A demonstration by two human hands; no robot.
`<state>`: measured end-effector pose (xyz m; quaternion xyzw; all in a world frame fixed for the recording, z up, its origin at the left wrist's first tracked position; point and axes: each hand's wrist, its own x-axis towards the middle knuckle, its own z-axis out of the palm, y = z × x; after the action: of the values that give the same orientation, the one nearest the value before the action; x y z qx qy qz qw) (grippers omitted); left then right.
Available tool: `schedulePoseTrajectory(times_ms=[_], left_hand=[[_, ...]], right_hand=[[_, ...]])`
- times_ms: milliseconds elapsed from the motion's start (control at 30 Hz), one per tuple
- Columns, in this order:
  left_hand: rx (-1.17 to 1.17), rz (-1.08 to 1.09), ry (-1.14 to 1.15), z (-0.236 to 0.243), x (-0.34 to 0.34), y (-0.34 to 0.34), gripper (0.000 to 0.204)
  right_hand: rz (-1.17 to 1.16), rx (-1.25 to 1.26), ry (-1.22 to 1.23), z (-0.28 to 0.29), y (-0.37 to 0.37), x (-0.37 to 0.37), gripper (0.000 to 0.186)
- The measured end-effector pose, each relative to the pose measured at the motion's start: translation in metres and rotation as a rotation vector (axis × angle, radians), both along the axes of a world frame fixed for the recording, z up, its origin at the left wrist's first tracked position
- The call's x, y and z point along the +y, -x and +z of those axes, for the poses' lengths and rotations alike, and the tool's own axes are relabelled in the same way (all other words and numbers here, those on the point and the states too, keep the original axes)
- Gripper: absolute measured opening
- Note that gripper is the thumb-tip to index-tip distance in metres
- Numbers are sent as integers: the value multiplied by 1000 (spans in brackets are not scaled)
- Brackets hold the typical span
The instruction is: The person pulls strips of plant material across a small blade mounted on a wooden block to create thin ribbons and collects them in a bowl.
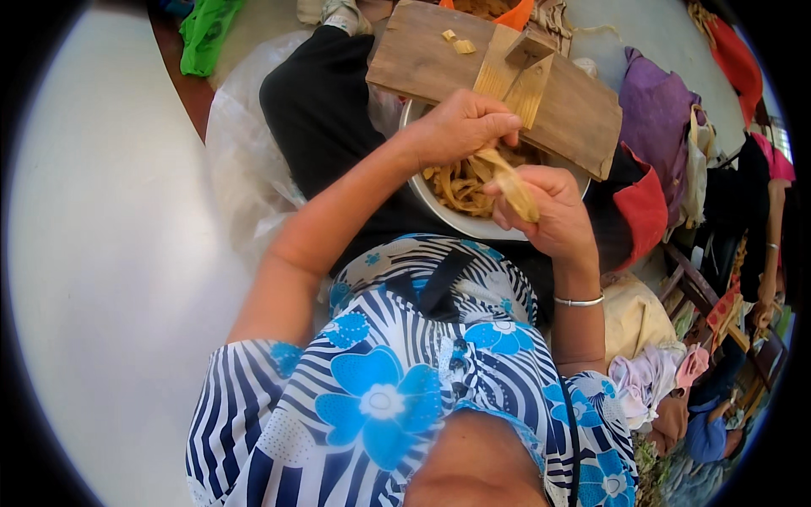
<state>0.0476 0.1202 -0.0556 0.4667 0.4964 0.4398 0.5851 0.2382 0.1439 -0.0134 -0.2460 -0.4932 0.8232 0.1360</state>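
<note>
Working tan strip [517, 193]: R hand [557, 209] pinches it, L hand [459, 128] hold unclear; more strips [457, 191] left in basin [473, 226], done qty. unclear.

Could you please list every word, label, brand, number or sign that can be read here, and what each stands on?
None: I can read no text anywhere.
Wooden board: no lettering visible.
Yellowish strip in the right hand: no label visible.
Patterned top: stripes and flowers, no readable words.
Things along the right edge: too small and blurred to tell.
</note>
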Motion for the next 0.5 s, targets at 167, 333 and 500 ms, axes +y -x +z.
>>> schedulePoseTrajectory(times_ms=[167,333,500], left_hand=[[-447,110,-75,-3,-19,-33,24],[-302,289,-1,12,-29,-56,14],[-428,140,185,-10,-29,-51,17]], right_hand=[[-430,147,-120,-2,12,7,25],[-555,-249,-834,-31,18,12,26],[-605,-230,-921,-48,16,17,26]])
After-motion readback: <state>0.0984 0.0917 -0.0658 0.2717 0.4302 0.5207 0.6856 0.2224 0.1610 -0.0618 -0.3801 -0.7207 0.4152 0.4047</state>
